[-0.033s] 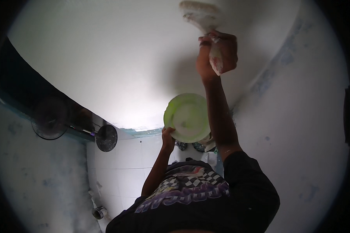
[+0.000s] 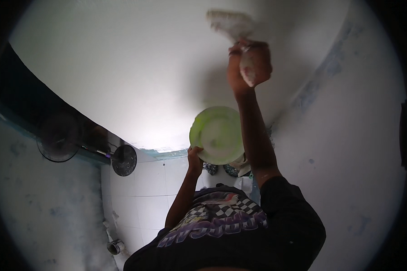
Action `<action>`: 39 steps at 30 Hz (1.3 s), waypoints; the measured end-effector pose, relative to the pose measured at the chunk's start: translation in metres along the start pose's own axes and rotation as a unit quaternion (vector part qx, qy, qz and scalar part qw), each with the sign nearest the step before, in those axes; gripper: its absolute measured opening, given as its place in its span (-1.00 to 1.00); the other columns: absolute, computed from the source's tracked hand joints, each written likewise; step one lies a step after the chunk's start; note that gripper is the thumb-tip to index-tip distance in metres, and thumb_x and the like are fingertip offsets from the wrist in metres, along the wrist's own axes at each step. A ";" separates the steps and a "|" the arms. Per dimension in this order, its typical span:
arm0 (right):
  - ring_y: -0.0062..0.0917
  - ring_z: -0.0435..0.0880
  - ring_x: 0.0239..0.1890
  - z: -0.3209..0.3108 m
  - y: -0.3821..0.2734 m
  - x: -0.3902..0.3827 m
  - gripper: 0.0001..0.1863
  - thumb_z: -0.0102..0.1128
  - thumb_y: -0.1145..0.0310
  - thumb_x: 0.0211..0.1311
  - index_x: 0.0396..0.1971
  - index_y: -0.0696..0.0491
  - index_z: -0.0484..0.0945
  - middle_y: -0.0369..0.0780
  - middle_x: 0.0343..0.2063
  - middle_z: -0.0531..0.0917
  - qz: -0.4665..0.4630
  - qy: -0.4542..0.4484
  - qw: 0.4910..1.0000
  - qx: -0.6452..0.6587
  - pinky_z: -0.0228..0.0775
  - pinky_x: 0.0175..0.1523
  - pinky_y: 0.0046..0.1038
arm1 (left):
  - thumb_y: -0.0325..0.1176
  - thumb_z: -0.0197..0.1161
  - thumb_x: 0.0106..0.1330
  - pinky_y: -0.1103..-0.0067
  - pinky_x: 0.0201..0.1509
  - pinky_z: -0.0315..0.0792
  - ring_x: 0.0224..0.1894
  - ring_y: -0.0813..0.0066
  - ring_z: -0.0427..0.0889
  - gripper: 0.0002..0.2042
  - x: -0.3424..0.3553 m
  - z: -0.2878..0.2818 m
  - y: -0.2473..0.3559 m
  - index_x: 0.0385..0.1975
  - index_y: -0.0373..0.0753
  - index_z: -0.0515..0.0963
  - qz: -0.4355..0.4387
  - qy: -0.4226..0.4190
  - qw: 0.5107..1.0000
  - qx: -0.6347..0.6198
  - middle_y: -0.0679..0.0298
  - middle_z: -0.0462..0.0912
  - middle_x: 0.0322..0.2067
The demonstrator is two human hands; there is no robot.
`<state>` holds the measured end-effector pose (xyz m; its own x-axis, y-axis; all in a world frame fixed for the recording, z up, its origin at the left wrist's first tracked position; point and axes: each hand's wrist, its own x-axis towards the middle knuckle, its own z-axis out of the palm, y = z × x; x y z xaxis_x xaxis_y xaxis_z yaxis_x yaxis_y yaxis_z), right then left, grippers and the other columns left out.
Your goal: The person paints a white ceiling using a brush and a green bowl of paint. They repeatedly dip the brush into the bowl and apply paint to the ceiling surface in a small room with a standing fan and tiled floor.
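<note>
Raised high in front of the white wall [image 2: 122, 67], my right hand [image 2: 261, 63] is closed around the handle of a wide paint brush [image 2: 233, 26]. The handle is smeared with white, and the bristles point up and are slightly blurred; whether they touch the wall I cannot tell. Lower down, my left hand [image 2: 195, 159] grips the rim of a round, pale green plate [image 2: 196, 128], thumb on its near side. A whitish smear covers the plate's middle. My right forearm hides the plate's right edge.
On the left stands a dark fan [image 2: 123, 160] with a round base; its cage [image 2: 59, 140] is in shadow. A small can [image 2: 115, 247] sits at lower left on the pale tiled floor [image 2: 144, 180]. Another patchy wall [image 2: 343, 149] rises on the right.
My right hand and the brush have dropped slightly and shifted a little left. The plate in my left hand is a touch higher.
</note>
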<state>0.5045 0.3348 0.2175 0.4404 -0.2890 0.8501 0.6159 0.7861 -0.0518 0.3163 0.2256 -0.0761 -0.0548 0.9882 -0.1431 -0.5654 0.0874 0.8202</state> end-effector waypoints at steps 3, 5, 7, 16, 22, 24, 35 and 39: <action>-0.34 0.51 -0.55 -0.061 0.012 -0.066 -0.82 0.16 0.67 -0.20 -0.52 0.15 0.41 -0.14 -0.53 0.58 -0.009 -0.106 0.991 -0.080 0.41 -0.49 -0.40 | -0.46 0.01 0.02 0.39 0.03 0.45 -0.12 0.22 0.55 -0.56 -0.010 0.019 0.003 -0.03 -0.43 0.36 0.033 0.019 0.999 0.004 0.06 0.50 -0.16; -0.37 0.51 -0.56 -0.090 0.028 -0.106 -0.82 0.13 0.68 -0.18 -0.52 0.14 0.40 -0.17 -0.55 0.55 -0.012 -0.048 0.999 0.002 0.38 -0.53 -0.38 | -0.47 0.02 0.02 0.37 0.06 0.44 -0.10 0.18 0.55 -0.54 -0.009 0.023 0.001 -0.01 -0.45 0.32 0.056 0.048 0.997 -0.007 0.05 0.49 -0.16; -0.39 0.51 -0.57 -0.122 0.024 -0.121 -0.83 0.14 0.68 -0.15 -0.57 0.11 0.38 -0.17 -0.56 0.54 0.095 -0.133 0.986 -0.011 0.37 -0.53 -0.39 | -0.44 0.02 0.03 0.34 0.12 0.41 -0.02 0.20 0.51 -0.51 -0.005 0.014 -0.010 0.03 -0.44 0.30 0.074 0.047 0.996 -0.012 0.05 0.47 -0.10; -0.40 0.53 -0.56 -0.047 0.040 -0.028 -0.84 0.16 0.68 -0.19 -0.62 0.12 0.40 -0.20 -0.55 0.56 0.007 -0.004 1.000 0.029 0.40 -0.49 -0.47 | -0.39 0.03 0.04 0.37 0.11 0.37 -0.04 0.25 0.50 -0.56 -0.007 0.005 -0.020 -0.01 -0.38 0.34 0.094 0.057 0.994 -0.010 0.12 0.47 -0.12; -0.39 0.52 -0.55 -0.015 0.037 -0.013 -0.83 0.21 0.65 -0.24 -0.53 0.18 0.47 -0.12 -0.47 0.55 0.011 -0.071 0.997 0.037 0.47 -0.44 -0.46 | -0.37 0.03 0.05 0.38 0.13 0.33 -0.03 0.27 0.48 -0.57 -0.007 0.008 -0.015 -0.03 -0.37 0.36 0.099 0.078 0.992 0.015 0.14 0.48 -0.12; -0.33 0.49 -0.60 -0.026 0.042 -0.074 -0.81 0.17 0.67 -0.22 -0.49 0.16 0.48 -0.10 -0.51 0.49 -0.016 -0.096 0.993 0.060 0.44 -0.48 -0.40 | -0.38 0.03 0.04 0.38 0.14 0.33 -0.02 0.27 0.48 -0.57 -0.003 -0.002 -0.018 -0.03 -0.37 0.35 0.090 0.077 0.993 0.016 0.13 0.47 -0.11; -0.41 0.48 -0.61 -0.014 0.058 -0.140 -0.85 0.16 0.63 -0.18 -0.67 0.10 0.39 -0.24 -0.66 0.47 0.138 -0.161 0.976 0.042 0.34 -0.49 -0.45 | -0.43 0.02 0.01 0.45 -0.16 0.50 -0.22 0.30 0.56 -0.59 0.030 -0.038 -0.019 -0.07 -0.39 0.37 0.000 0.082 0.995 0.048 0.12 0.50 -0.24; -0.41 0.50 -0.58 0.019 0.057 -0.048 -0.85 0.15 0.66 -0.15 -0.66 0.07 0.42 -0.25 -0.62 0.51 -0.053 -0.007 0.999 0.010 0.35 -0.49 -0.45 | -0.42 0.02 0.00 0.45 -0.14 0.49 -0.22 0.30 0.56 -0.57 0.032 -0.044 -0.015 -0.05 -0.40 0.37 -0.001 0.071 0.996 0.052 0.11 0.50 -0.21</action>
<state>0.5056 0.4036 0.1835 0.3638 -0.3637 0.8575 0.6450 0.7626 0.0498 0.2869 0.2499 -0.1178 -0.1741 0.9609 -0.2154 -0.4785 0.1087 0.8714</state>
